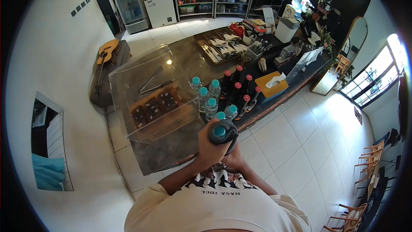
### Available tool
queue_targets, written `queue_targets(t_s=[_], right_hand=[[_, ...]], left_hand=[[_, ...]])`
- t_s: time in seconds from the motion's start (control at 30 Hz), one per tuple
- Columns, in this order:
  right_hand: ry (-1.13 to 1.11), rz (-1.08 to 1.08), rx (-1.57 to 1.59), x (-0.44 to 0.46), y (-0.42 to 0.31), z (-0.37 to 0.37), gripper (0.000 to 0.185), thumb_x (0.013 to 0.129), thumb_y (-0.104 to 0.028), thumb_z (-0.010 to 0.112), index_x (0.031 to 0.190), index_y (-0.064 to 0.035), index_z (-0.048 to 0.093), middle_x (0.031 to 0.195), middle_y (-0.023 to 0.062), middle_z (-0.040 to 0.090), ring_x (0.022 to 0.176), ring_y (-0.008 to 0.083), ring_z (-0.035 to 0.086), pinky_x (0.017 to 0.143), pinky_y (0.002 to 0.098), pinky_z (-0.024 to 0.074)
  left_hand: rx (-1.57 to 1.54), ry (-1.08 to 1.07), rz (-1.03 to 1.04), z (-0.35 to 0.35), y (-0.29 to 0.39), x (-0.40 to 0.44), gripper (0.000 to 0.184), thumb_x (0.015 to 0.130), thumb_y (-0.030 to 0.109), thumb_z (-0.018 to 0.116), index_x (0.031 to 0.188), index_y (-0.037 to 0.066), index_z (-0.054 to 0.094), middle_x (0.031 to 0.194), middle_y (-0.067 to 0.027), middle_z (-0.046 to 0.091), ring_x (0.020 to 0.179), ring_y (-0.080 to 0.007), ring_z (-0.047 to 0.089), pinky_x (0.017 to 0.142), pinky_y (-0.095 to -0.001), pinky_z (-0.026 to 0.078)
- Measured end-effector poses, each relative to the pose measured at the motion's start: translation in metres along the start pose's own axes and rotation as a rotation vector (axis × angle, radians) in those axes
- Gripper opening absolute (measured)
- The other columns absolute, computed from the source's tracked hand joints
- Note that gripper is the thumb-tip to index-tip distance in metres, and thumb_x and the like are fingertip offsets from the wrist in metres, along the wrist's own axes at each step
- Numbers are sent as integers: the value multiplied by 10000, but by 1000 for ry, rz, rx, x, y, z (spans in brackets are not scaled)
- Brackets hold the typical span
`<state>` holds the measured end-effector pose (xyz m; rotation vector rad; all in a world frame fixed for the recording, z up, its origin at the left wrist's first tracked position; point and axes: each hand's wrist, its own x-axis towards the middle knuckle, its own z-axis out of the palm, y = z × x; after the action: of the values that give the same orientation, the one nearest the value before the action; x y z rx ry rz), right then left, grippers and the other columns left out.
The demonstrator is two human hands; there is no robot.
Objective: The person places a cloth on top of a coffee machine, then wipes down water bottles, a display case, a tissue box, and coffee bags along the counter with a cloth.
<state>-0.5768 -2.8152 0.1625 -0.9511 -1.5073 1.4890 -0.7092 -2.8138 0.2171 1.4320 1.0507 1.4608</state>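
Note:
Close to my chest, I hold a water bottle whose teal cap (pixel 219 132) pokes up through a dark cloth (pixel 231 131). My left hand (pixel 209 145) is closed around the bottle's side. My right hand (pixel 234 158) is lower and partly hidden, with its fingers curled at the cloth and bottle. Just beyond my hands stands a group of clear bottles (pixel 211 108) with teal caps on the dark counter. Beside them are several dark bottles (pixel 237 89) with red caps.
A clear display case (pixel 150 94) covers dark baked pieces (pixel 151 108) and tongs (pixel 156 87) on the counter (pixel 154 159). Farther back are a cutlery tray (pixel 210 60) and a yellow tissue box (pixel 269 87). A guitar (pixel 107 53) lies left; chairs (pixel 369 159) stand right.

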Motion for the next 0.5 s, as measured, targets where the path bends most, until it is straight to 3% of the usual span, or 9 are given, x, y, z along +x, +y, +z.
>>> queue_targets(t_s=[0.07,0.13,0.17,0.23,0.27,0.33,0.43,0.47,0.5], right_hand=[[50,-145,-203,6,12,1,641,604,-124,829,1176,-14,561,1026,125,665,945,222,650,840,355,497],[105,-165,-255,3,1,2,621,603,-123,833,1154,-18,566,1001,137,656,931,261,654,823,364,498],[152,-179,-299,3,-8,4,601,602,-123,836,1132,-21,571,975,148,647,918,299,659,807,373,500],[234,-259,-411,7,-13,9,596,595,-135,847,1114,-25,575,962,148,641,919,328,647,798,381,501],[314,-329,-527,7,-16,11,592,589,-147,857,1097,-28,578,949,149,634,921,356,636,789,390,501],[303,-337,-553,9,-22,9,624,568,-165,872,1103,-30,580,953,146,627,931,348,632,783,403,500],[209,-221,-411,9,-21,9,616,579,-148,860,1117,-33,583,1000,139,640,959,338,633,825,408,496],[79,-249,-255,8,-12,5,631,599,-146,853,1158,-38,579,1072,135,635,1018,316,615,887,402,475],[-51,-276,-97,6,2,-1,647,620,-144,846,1199,-43,576,1144,130,630,1076,295,597,949,397,454]], left_hand=[[51,13,38,4,2,-2,554,678,-21,783,1160,2,511,1047,-93,619,980,-144,598,884,-307,473],[-16,256,121,7,15,-1,366,691,-1,773,1011,12,594,901,-61,657,862,-113,622,804,-280,491],[-15,253,127,8,14,0,366,691,-1,773,1011,12,594,901,-61,657,862,-113,622,804,-280,491],[-30,543,109,7,12,-1,456,667,-12,783,1069,9,569,953,-70,637,904,-124,608,835,-287,483],[-27,542,108,5,14,-4,456,667,-12,783,1069,9,569,953,-70,637,904,-124,608,835,-287,483],[29,575,-250,-1,20,-7,752,660,-22,806,1298,9,408,1241,-130,485,1136,-194,508,972,-351,423],[-1,412,-148,-10,11,-10,885,629,50,857,1355,19,353,1281,-130,457,1162,-224,501,996,-381,414],[4,421,-146,-14,12,-9,885,629,50,857,1355,19,353,1281,-130,457,1162,-224,501,996,-381,414],[-113,249,-94,-18,13,-5,809,603,64,869,1289,14,442,1184,-110,537,1102,-194,542,971,-362,434]])
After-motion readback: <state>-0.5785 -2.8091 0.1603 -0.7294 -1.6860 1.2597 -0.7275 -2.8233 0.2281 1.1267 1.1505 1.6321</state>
